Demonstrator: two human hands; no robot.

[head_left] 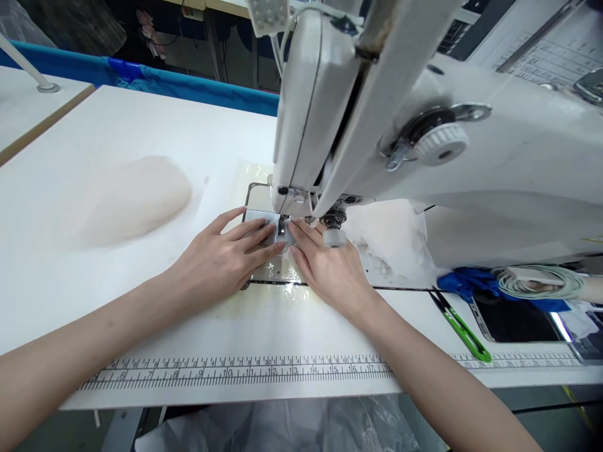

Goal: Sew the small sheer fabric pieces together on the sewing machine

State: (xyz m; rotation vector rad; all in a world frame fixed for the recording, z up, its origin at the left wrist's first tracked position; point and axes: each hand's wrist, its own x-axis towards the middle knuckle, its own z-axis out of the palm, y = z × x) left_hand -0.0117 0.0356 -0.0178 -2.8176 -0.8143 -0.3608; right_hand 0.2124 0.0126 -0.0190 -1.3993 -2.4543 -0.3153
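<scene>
My left hand (230,254) lies flat, fingers spread, on the metal plate just left of the presser foot (282,226) of a sewing machine (308,113). On the foot's other side is my right hand (332,267), its fingers stretched out flat and pointing toward the foot. A thin, translucent piece seems to lie under the fingertips, but it is mostly hidden. To the right of my right hand, sheer white fabric (393,235) is bunched beneath the machine arm. A pale, cup-shaped piece of fabric (141,194) rests on the white table to the left.
A ruler strip (245,371) runs along the table's front edge. Green-handled thread snips (464,329), a phone (516,319), blue cloth (459,282) and a coiled pale cord (539,281) lie at right. Blue fabric (198,88) borders the table's far edge.
</scene>
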